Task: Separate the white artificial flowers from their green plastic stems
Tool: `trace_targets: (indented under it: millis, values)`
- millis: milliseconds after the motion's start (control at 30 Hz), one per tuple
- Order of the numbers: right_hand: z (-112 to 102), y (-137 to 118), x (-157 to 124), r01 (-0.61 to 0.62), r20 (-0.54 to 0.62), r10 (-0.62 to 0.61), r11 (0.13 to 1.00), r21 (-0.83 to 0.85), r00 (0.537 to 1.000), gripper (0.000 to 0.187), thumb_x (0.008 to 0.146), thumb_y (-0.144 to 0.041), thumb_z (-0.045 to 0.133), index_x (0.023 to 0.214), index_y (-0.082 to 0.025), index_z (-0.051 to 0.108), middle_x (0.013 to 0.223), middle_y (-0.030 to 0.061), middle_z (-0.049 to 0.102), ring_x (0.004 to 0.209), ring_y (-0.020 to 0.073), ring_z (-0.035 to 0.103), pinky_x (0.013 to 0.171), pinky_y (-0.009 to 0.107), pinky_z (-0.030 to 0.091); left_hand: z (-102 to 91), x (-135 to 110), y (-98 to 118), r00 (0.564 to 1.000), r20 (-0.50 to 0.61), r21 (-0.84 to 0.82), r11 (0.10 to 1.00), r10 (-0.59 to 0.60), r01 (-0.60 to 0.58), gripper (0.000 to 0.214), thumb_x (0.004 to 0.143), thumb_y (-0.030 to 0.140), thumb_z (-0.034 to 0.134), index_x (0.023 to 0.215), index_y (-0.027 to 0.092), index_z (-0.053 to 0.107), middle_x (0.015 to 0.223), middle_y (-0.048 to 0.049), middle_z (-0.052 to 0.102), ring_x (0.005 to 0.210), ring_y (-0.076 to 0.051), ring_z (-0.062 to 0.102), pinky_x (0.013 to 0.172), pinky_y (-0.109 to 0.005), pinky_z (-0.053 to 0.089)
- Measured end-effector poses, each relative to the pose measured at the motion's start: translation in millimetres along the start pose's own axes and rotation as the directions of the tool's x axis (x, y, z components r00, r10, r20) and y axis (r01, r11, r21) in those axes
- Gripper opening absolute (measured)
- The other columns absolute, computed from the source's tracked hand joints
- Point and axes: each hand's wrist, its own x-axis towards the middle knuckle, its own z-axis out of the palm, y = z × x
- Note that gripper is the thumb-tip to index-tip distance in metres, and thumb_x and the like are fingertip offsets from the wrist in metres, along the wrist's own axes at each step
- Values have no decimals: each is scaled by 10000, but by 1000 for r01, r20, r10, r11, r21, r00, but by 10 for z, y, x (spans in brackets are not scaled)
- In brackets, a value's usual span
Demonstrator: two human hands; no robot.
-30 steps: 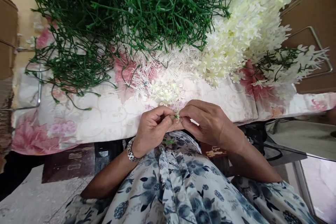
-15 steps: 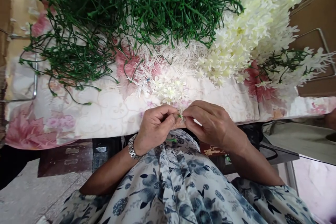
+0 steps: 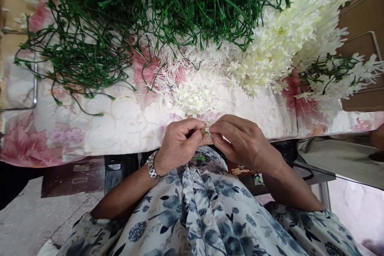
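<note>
At frame centre, a pale flower [image 3: 207, 130] showed where green had shown a moment earlier, probably slid onto the stem [image 3: 199, 159]. The left hand [image 3: 181, 144] apparently pinched the stem, the right hand [image 3: 244, 140] the flower, near the lower edge of the tabletop [image 3: 120, 132].

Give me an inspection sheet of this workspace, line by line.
Surface: flowered cloth, partly covered.
Materials: heaped green stems at the back; white flowers toward the upper right; small flower cluster near the middle.
Clutter: white scraps, upper left.
Hands: left hand and right hand together pinch a tiny pale piece.
Cables: dark loop below the cloth, right; cord or strap unclear.
Surroundings: cardboard at right.
</note>
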Motion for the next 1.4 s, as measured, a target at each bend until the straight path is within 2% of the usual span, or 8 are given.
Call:
trace_targets:
  millis: [333, 567, 800, 1067, 1400]
  values:
    - [13, 2, 6, 43, 12, -43, 999, -9, 999, 139, 860, -98, 416, 791, -135, 531, 714, 55, 579, 726, 144, 527, 624, 261, 446, 4, -11, -9, 1000, -3, 35, 999, -7, 7, 157, 772, 119, 498, 654, 128, 601, 565, 24, 507, 542, -65, 414, 501, -179, 333]
    - [14, -12, 25, 30, 22, -30, 1000, 11, 999, 152, 855, -83, 397, 804, -135, 530, 736, 62, 580, 731, 146, 536, 617, 264, 448, 6, -9, -11, 1000, -7, 72, 997, 11, -10, 170, 769, 124, 485, 641, 132, 598, 554, 25, 499, 528, -65, 410, 488, -177, 330]
    - [57, -8, 11, 20, -18, -21, 999, -41, 1000, 146, 851, -86, 403, 802, -138, 531, 723, 57, 575, 722, 142, 527, 619, 251, 435, 31, -5, -34, 998, -54, 38, 999, 20, -18, 163, 752, 117, 487, 615, 134, 574, 533, 36, 441, 513, -59, 384, 466, -168, 309]
    - [35, 15, 6, -16, -119, 34, 988, 155, 992, 124, 865, -123, 421, 886, -148, 540, 748, 29, 574, 694, 107, 525, 605, 215, 423, 15, -19, 17, 995, -50, -173, 982, -89, 80, 93, 766, 215, 557, 725, 146, 603, 559, 42, 488, 471, -51, 382, 450, -174, 317]
    - [53, 23, 47, -6, -80, 11, 998, 67, 997, 158, 872, -141, 396, 818, -125, 544, 713, 49, 563, 679, 126, 510, 611, 246, 432, 13, -4, -29, 998, -42, -106, 994, -40, 35, 105, 774, 155, 526, 683, 142, 577, 542, 42, 471, 460, -42, 374, 420, -161, 292]
